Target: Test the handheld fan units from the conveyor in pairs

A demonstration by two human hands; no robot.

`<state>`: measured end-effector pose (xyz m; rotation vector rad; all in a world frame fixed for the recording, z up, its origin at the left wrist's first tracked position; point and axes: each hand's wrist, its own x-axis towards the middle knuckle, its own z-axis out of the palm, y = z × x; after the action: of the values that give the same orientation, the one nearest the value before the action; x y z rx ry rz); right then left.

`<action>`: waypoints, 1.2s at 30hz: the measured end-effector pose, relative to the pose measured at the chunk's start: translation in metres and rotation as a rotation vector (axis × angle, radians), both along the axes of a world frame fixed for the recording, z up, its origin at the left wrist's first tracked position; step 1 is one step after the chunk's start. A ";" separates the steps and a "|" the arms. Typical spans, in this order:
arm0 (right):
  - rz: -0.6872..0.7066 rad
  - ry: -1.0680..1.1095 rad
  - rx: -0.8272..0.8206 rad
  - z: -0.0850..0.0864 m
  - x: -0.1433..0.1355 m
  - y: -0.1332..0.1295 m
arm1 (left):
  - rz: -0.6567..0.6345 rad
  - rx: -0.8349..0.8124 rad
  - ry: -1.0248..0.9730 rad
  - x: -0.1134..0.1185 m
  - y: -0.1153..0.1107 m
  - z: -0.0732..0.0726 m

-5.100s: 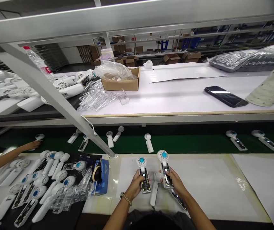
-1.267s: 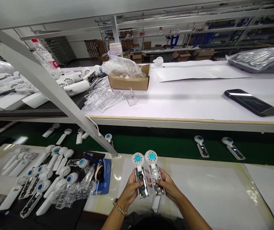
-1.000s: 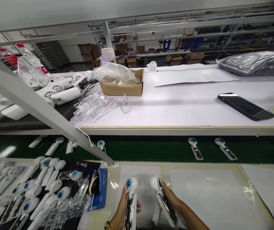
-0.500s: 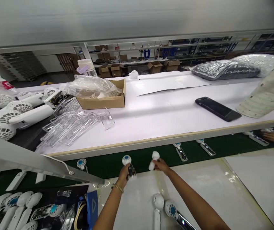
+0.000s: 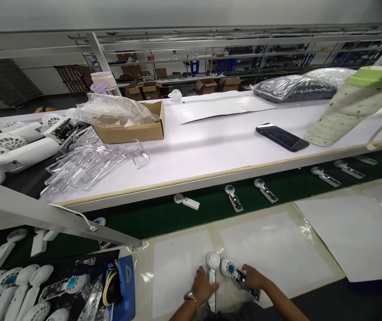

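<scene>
A white handheld fan casing (image 5: 213, 260) lies on the white-covered bench, its handle pointing toward me. My left hand (image 5: 203, 286) is closed around that handle. Just to the right is a handheld fan (image 5: 228, 266) with a blue centre and an exposed circuit board in its handle. The fingers of my right hand (image 5: 251, 277) grip its handle, covering part of the board. Both round heads show and sit side by side.
A green conveyor belt (image 5: 159, 218) carries several fans, including a white fan (image 5: 186, 201). More fan parts (image 5: 26, 283) and a blue holder (image 5: 127, 285) are at left. The shelf above holds a cardboard box (image 5: 130, 133), clear plastic frames (image 5: 90, 162), a phone (image 5: 281, 136) and a bottle (image 5: 341, 111).
Both hands have come back from the belt to the two fan pieces on the bench. The parts they held are out of them, and a white fan now lies on the belt. The view has shifted.
</scene>
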<state>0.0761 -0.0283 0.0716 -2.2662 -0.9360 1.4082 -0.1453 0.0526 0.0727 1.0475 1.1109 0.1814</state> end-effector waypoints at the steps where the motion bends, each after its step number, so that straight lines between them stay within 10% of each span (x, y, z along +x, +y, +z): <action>1: 0.015 -0.041 -0.013 -0.004 -0.007 -0.014 | -0.005 0.014 0.061 0.002 -0.013 -0.005; 7: 0.096 -0.202 -0.058 -0.028 -0.029 -0.032 | -0.001 0.033 0.159 0.007 -0.018 -0.025; 13: 0.136 0.011 0.040 -0.029 -0.031 -0.024 | -0.039 -0.168 -0.006 -0.005 -0.009 -0.016; 28: -0.298 0.795 0.398 0.062 -0.090 0.034 | 0.440 -0.148 -0.480 -0.046 0.017 0.078; 36: -0.346 0.963 0.456 0.091 -0.109 0.050 | 0.483 -0.108 -0.481 -0.048 0.017 0.093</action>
<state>-0.0327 0.0216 0.1625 -1.1106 -0.4337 1.6246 -0.1935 0.0700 0.1656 0.5781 0.9000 0.7134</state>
